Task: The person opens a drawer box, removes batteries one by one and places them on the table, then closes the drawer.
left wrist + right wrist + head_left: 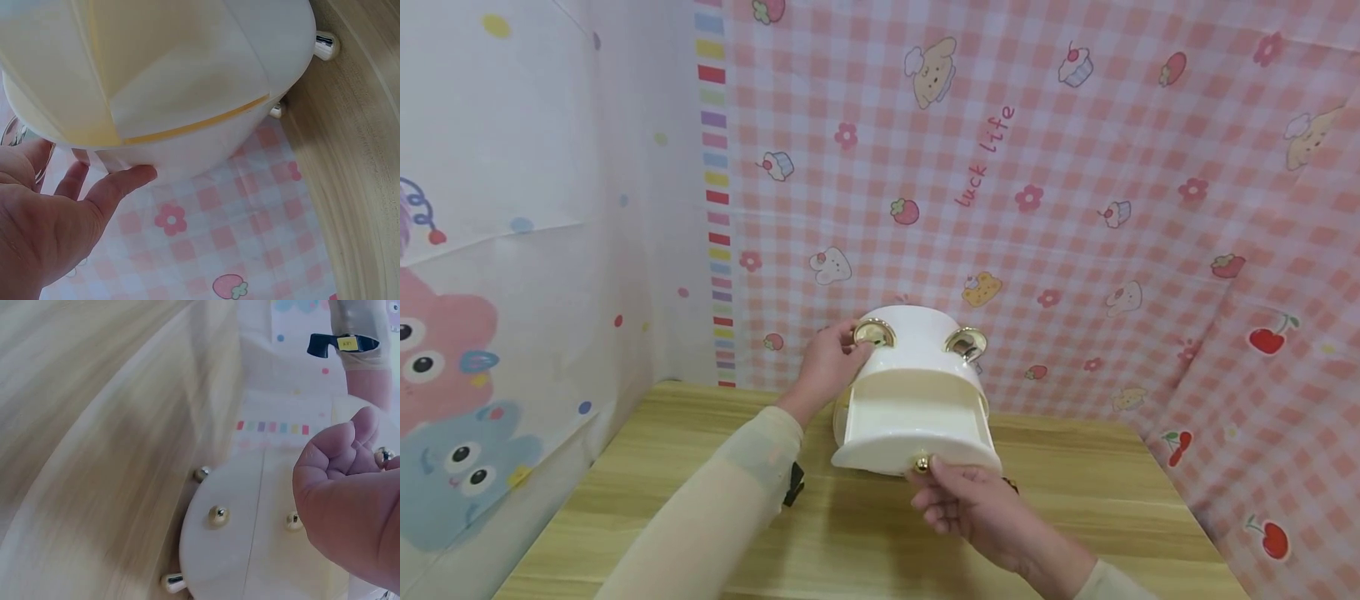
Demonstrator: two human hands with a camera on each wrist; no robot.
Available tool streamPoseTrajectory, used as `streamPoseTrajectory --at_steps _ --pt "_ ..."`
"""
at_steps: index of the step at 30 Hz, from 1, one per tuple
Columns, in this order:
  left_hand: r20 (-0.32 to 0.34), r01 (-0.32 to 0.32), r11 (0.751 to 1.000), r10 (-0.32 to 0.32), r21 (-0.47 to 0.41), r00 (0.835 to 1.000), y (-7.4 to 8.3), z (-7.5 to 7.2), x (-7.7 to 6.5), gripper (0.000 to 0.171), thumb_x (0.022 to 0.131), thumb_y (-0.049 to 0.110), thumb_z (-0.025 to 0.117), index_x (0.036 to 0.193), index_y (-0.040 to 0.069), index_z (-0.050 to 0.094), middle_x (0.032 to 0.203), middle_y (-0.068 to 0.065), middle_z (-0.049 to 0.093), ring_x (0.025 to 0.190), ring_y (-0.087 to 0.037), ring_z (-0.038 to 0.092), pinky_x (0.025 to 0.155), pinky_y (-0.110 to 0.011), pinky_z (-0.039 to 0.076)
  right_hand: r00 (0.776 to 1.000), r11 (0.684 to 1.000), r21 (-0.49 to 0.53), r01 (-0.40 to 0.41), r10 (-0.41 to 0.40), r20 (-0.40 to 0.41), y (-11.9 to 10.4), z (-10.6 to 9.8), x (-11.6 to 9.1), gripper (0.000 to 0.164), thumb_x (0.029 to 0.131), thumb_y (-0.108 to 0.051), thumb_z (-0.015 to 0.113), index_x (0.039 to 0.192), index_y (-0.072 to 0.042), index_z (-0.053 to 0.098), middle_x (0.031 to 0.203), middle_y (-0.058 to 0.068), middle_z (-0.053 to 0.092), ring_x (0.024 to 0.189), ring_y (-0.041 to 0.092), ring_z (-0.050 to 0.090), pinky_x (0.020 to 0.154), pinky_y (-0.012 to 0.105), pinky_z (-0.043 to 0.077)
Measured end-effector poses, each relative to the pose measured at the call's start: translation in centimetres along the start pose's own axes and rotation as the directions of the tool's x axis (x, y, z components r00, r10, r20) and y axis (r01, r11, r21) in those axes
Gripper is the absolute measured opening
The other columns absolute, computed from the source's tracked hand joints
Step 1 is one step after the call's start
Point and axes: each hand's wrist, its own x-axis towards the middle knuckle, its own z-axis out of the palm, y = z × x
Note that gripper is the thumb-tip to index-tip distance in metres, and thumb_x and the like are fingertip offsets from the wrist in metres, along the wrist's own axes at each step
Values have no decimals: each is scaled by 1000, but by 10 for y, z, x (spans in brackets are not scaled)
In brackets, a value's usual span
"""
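Note:
A white drawer box with two round gold ears stands on the table, its upper drawer pulled out. Inside, the visible part of that drawer looks bare. My left hand grips the box's upper left by the gold ear; in the left wrist view, that hand has fingertips against the white wall. With thumb and fingers, my right hand pinches the gold knob on the drawer front. Seen from the right wrist, the right hand partly covers the box front, where more gold knobs show.
Underneath is a wood-grain table. A pink checked cloth hangs close behind the box, and a white printed cloth hangs at left. Short gold feet support the box. A black strap is on the left sleeve.

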Motion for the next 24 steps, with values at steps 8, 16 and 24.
streamPoseTrajectory --at_steps 8,16,24 --pt "13 17 1000 -17 7 1000 -1 -1 1 36 105 23 68 140 17 68 140 -16 71 127 -34 70 104 -48 61 999 999 -7 31 -32 -37 -3 4 12 45 113 -48 49 127 -14 75 96 -12 78 85 5 68 80 23 56" --pt "13 20 1000 -20 -11 1000 0 0 0 34 105 23 67 138 17 69 137 -15 73 125 -34 72 101 -48 62 995 998 -9 64 -65 -74 -7 0 22 39 113 -46 50 117 -18 77 96 -9 78 84 5 68 79 23 56" --pt "1 7 1000 -7 5 1000 1 -1 0 34 104 21 67 137 15 70 136 -16 74 123 -35 73 103 -48 61 990 997 -15 74 -75 -116 -13 -4 35 39 113 -43 50 115 -15 76 94 -8 78 83 6 69 78 22 57"
